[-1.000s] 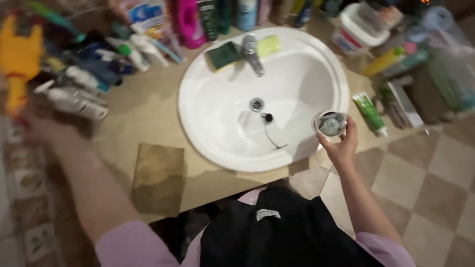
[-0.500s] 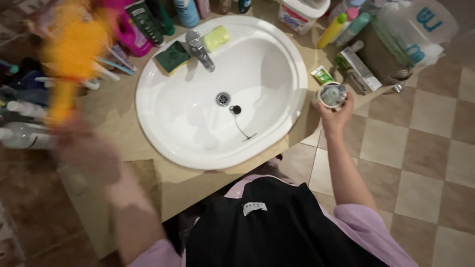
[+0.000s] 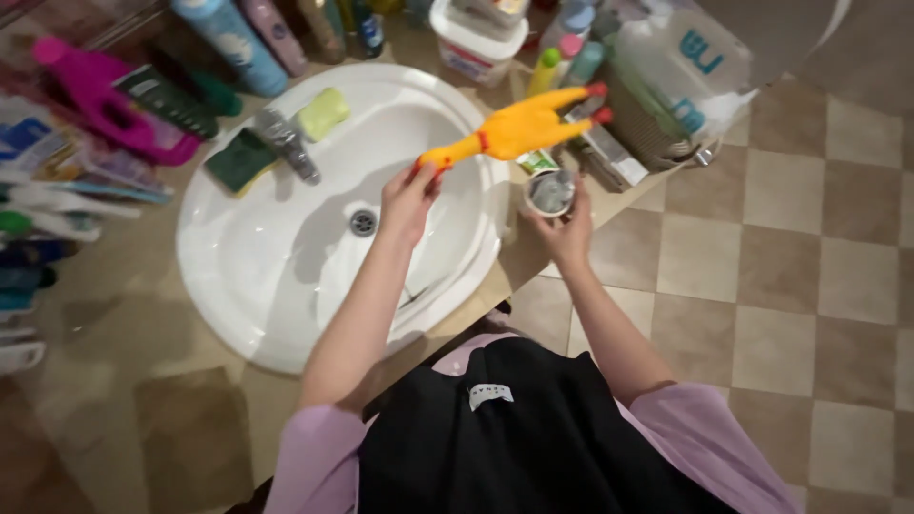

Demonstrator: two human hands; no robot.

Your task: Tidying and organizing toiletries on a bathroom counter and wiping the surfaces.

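Yellow rubber chicken toy with red feet [image 3: 519,128]: smooth, soft-looking rubber, slightly glossy, pinched in the left hand [image 3: 409,200]; small round clear cup [image 3: 550,192]: transparent glass or plastic, shiny, in the right hand [image 3: 566,233]. White oval basin [image 3: 238,276]: glazed, high-gloss ceramic, with polished chrome metal tap [image 3: 286,143] and green matt scouring sponge [image 3: 240,160]. Beige stone-look counter [image 3: 114,343]: smooth, dull sheen.

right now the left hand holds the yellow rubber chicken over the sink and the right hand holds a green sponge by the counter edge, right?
Not quite. In the head view the right hand holds a small round cup, not a green sponge; the green sponge lies on the sink rim beside the tap. The left hand does hold the yellow rubber chicken over the sink.
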